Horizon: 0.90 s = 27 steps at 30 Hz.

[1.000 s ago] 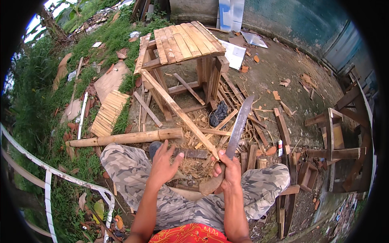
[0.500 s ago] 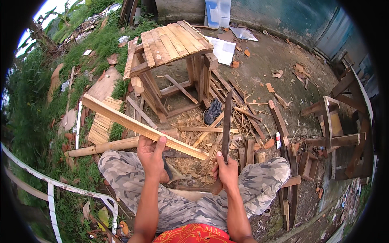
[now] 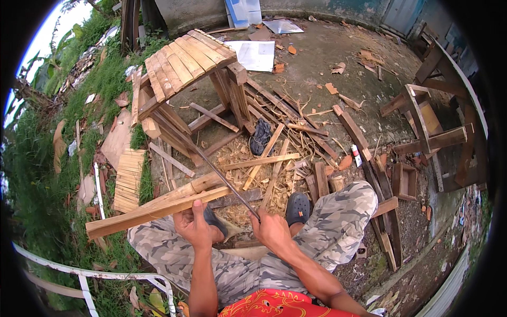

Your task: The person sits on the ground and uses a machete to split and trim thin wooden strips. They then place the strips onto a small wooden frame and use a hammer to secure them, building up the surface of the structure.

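Note:
My left hand (image 3: pixel 194 227) is closed around a pale wooden batten (image 3: pixel 142 212), thumb on its upper side. The batten slants across my left knee, its left end lower than its right. In my right hand (image 3: pixel 272 232) is a machete (image 3: pixel 224 179), gripped by its handle, its long dark blade seen nearly edge-on. The blade points up and to the left, passing by the batten's right end; I cannot tell whether they touch. Beyond them stands a small wooden frame with a slatted top (image 3: pixel 179 61).
Wood shavings (image 3: pixel 232 211) and offcuts litter the ground between my feet, near a wooden pole (image 3: pixel 203 182). A slatted panel (image 3: pixel 129 177) lies on the grass. Long dark planks (image 3: pixel 351 127) and a wooden frame (image 3: pixel 422 119) are to the right. A white metal rail (image 3: pixel 121 276) curves at lower left.
The batten has swung so its left end is lower and nearer me. The machete has tipped from upright to pointing up-left, toward the batten's right end. My view has shifted right.

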Each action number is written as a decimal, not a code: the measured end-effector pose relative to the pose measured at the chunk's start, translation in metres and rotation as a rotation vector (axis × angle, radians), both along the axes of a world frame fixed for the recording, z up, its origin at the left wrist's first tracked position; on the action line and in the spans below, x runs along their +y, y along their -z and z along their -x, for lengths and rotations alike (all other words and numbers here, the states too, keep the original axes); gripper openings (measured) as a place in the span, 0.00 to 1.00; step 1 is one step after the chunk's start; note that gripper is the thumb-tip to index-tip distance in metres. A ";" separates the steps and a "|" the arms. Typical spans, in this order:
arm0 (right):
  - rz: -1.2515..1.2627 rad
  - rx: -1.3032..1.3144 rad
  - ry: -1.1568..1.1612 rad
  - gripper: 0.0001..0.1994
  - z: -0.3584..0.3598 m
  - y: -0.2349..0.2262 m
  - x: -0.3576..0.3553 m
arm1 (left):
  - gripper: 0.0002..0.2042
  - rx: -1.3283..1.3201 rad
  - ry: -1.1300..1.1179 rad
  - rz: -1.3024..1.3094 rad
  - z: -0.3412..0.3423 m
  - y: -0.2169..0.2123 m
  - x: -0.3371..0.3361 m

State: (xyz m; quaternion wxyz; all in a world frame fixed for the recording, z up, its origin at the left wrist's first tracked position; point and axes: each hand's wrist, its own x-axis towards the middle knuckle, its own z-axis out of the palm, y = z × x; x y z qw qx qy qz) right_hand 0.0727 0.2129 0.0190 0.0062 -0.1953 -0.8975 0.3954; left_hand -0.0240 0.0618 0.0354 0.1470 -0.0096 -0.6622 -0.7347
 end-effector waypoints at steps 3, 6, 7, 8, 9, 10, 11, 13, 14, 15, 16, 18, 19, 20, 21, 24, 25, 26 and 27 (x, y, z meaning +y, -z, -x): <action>-0.013 0.030 -0.019 0.15 -0.003 0.003 0.002 | 0.14 0.008 -0.072 -0.148 -0.001 0.004 0.000; -0.027 -0.072 0.000 0.14 -0.003 0.007 0.004 | 0.14 0.024 -0.065 -0.011 -0.001 0.008 0.001; -0.031 -0.077 -0.009 0.14 -0.003 0.009 0.004 | 0.15 0.018 -0.077 -0.012 -0.001 0.010 0.002; -0.058 -0.019 0.009 0.13 -0.003 0.011 0.005 | 0.15 0.012 -0.088 -0.012 -0.002 0.011 0.004; -0.036 -0.061 -0.029 0.14 -0.003 0.013 0.007 | 0.15 -0.030 -0.086 -0.020 -0.003 0.011 0.004; -0.035 -0.045 -0.039 0.14 -0.003 0.015 0.008 | 0.16 -0.013 -0.120 -0.035 -0.004 0.011 0.003; -0.033 -0.026 -0.046 0.14 -0.004 0.015 0.009 | 0.16 -0.016 -0.137 -0.063 -0.004 0.010 0.002; -0.004 -0.117 -0.023 0.14 0.003 0.016 0.019 | 0.16 0.038 -0.126 -0.092 0.000 0.003 -0.006; -0.062 -0.223 0.018 0.16 0.007 0.016 0.030 | 0.16 0.015 -0.163 -0.074 0.001 0.000 -0.010; -0.081 -0.206 0.040 0.16 0.006 0.014 0.033 | 0.16 0.021 -0.180 -0.063 0.004 -0.003 -0.014; -0.136 -0.254 0.133 0.16 0.008 0.012 0.033 | 0.16 0.040 -0.189 -0.062 0.012 -0.006 -0.016; -0.061 -0.115 0.079 0.16 0.006 0.009 0.029 | 0.16 -0.010 -0.170 -0.069 0.019 -0.006 -0.015; -0.022 -0.079 0.065 0.15 0.001 0.008 0.022 | 0.16 -0.056 -0.161 -0.081 0.017 -0.007 -0.014; -0.041 -0.054 0.017 0.15 -0.003 0.007 0.018 | 0.16 -0.025 -0.158 -0.054 0.016 -0.007 -0.011; -0.042 -0.023 -0.038 0.15 -0.006 0.008 0.014 | 0.16 -0.005 -0.153 -0.041 0.014 -0.008 -0.007; -0.032 -0.177 -0.030 0.16 -0.007 0.020 0.020 | 0.16 0.021 -0.139 -0.076 0.014 -0.016 -0.010; -0.024 -0.288 0.006 0.16 -0.004 0.024 0.034 | 0.16 0.016 -0.133 -0.098 0.018 -0.021 -0.015; -0.050 -0.423 0.099 0.16 -0.001 0.029 0.040 | 0.16 0.048 -0.115 -0.125 0.021 -0.025 -0.022; -0.006 -0.338 0.076 0.17 -0.001 0.031 0.040 | 0.14 -0.031 -0.069 -0.048 0.027 -0.028 -0.027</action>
